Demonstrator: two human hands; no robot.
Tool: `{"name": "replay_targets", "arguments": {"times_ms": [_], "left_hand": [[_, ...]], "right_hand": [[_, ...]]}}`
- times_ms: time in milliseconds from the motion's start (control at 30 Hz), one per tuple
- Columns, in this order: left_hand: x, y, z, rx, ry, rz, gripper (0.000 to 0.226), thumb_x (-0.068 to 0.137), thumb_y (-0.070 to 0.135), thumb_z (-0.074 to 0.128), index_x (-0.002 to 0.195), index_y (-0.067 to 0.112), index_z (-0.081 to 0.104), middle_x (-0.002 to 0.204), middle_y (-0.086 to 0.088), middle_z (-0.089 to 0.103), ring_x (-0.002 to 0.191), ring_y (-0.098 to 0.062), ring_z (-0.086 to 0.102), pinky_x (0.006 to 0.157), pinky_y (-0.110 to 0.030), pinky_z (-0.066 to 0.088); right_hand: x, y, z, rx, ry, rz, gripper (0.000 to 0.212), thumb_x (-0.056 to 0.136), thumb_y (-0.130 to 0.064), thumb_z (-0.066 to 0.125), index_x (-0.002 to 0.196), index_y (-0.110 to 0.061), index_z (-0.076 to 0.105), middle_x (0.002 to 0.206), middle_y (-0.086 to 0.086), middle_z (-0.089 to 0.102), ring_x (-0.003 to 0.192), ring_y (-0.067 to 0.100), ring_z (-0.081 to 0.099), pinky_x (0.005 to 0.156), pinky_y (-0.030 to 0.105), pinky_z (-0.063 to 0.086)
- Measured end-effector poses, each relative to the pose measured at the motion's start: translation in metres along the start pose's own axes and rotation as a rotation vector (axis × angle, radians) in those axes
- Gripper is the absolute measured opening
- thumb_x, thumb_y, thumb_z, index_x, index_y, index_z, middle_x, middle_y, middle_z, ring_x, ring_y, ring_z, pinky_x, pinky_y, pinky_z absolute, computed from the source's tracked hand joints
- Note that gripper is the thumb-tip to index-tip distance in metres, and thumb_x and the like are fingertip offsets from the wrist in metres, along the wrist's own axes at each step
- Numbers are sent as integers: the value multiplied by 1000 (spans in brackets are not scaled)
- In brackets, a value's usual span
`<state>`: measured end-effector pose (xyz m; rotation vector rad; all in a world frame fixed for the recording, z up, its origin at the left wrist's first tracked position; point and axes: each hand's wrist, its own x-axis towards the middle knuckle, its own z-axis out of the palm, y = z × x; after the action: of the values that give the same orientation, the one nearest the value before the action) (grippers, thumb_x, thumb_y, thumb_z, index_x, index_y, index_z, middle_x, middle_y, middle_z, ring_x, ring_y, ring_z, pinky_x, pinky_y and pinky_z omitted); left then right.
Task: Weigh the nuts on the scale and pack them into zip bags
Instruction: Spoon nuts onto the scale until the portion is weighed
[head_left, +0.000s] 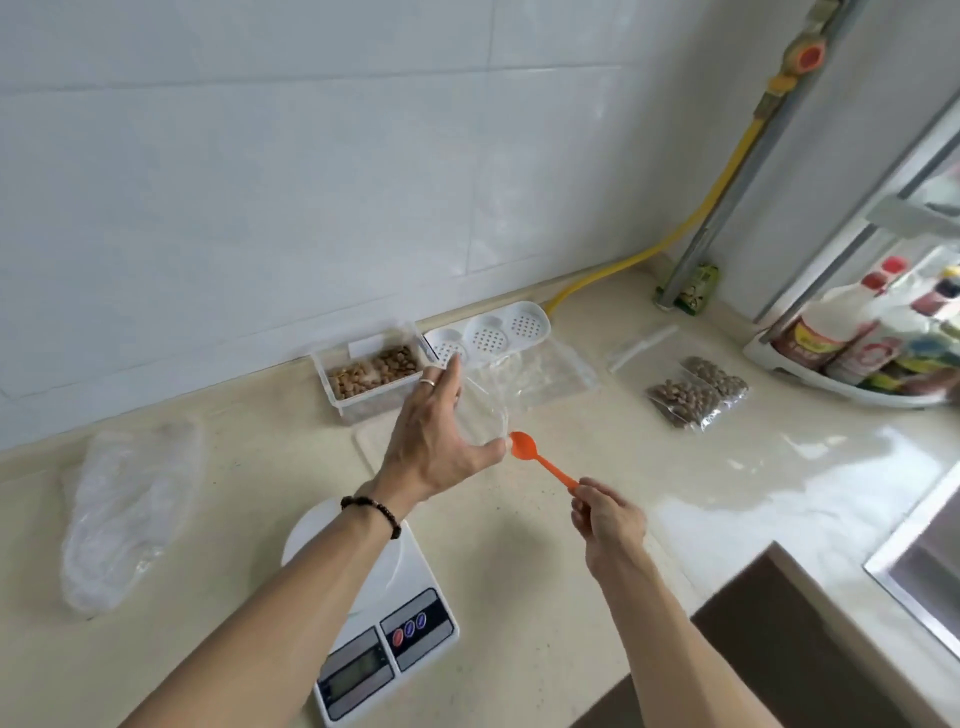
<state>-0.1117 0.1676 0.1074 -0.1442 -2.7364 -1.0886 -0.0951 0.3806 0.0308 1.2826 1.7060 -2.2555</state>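
My left hand (434, 441) holds a clear zip bag (485, 415) above the counter, thumb and fingers spread around its mouth. My right hand (605, 517) pinches the handle end of an orange plastic spoon (540, 457), whose empty bowl lies at the bag's opening by my left thumb. A clear box of brown nuts (371, 374) stands against the wall behind my left hand. The white kitchen scale (387, 623) sits near the counter's front, partly under my left forearm. Two filled bags of nuts (698, 392) lie to the right.
A white perforated tray (491, 332) sits by the wall, with flat empty zip bags (553, 376) in front of it. A crumpled clear plastic bag (130, 509) lies at the left. A rack of bottles (862, 343) stands at the right, a sink edge (914, 587) at the lower right.
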Motion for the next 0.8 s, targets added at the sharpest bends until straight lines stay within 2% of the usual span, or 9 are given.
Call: {"name": "replay_targets", "arguments": {"times_ms": [167, 300, 367, 433, 467, 533, 633, 733, 800], "left_hand": [[-8, 6, 14, -4, -49, 0, 122, 54, 67, 60, 152, 7, 18, 107, 5, 41, 107, -17, 44, 98, -36, 43], [-10, 7, 20, 23, -62, -4, 121, 55, 69, 60, 152, 8, 20, 106, 4, 42, 101, -17, 45, 93, -34, 45], [-11, 8, 21, 28, -55, 3, 119, 55, 70, 60, 151, 9, 23, 104, 3, 43, 97, -16, 44, 88, -31, 44], [-11, 11, 23, 20, -43, 7, 120, 54, 71, 61, 151, 9, 24, 105, 2, 44, 97, -15, 45, 87, -25, 40], [-11, 13, 24, 13, -35, 8, 121, 54, 71, 61, 151, 10, 23, 105, 2, 44, 97, -14, 45, 87, -23, 38], [-12, 18, 23, 6, -17, 5, 121, 54, 71, 61, 152, 11, 22, 107, 3, 44, 98, -13, 44, 88, -23, 39], [-14, 26, 21, 19, 4, 9, 122, 54, 72, 62, 152, 12, 20, 108, 3, 44, 100, -12, 44, 87, -25, 42], [-17, 35, 16, 18, 52, 19, 125, 53, 73, 65, 152, 13, 18, 105, 6, 41, 99, -10, 41, 87, -25, 41], [-20, 36, 12, 18, 99, 8, 127, 53, 73, 70, 153, 15, 17, 107, 8, 41, 101, -9, 43, 88, -25, 41]], "right_hand": [[3, 37, -18, -87, 76, 45, 11, 84, 5, 64, 90, -2, 71, 81, 14, 67, 67, 20, 59, 63, 29, 53], [11, 40, -19, -432, 93, -19, 12, 83, -11, 65, 86, -19, 74, 83, -5, 65, 77, 12, 58, 71, 29, 51], [12, 35, -19, -646, 130, -41, 14, 80, -20, 64, 85, -26, 75, 81, -6, 67, 82, 17, 61, 84, 39, 53], [9, 25, -18, -832, 133, -131, 13, 77, -29, 59, 76, -30, 72, 80, -8, 69, 84, 18, 62, 85, 39, 51], [5, 16, -17, -840, 97, -212, 14, 79, -31, 58, 69, -30, 68, 77, -9, 69, 80, 17, 62, 80, 36, 51], [-7, -8, -8, -704, -86, -363, 25, 84, -36, 57, 62, -27, 64, 67, -11, 66, 69, 16, 62, 71, 35, 52], [-31, -56, 14, -560, -452, -484, 33, 94, -38, 55, 82, -14, 74, 77, 0, 72, 69, 10, 65, 63, 24, 51], [-49, -90, 41, -730, -647, -685, 32, 91, -31, 59, 80, -4, 72, 77, 13, 69, 64, 12, 59, 60, 27, 46], [-52, -102, 54, -846, -720, -795, 17, 88, -18, 63, 79, -8, 71, 73, 6, 69, 64, 8, 59, 62, 25, 46]]}}
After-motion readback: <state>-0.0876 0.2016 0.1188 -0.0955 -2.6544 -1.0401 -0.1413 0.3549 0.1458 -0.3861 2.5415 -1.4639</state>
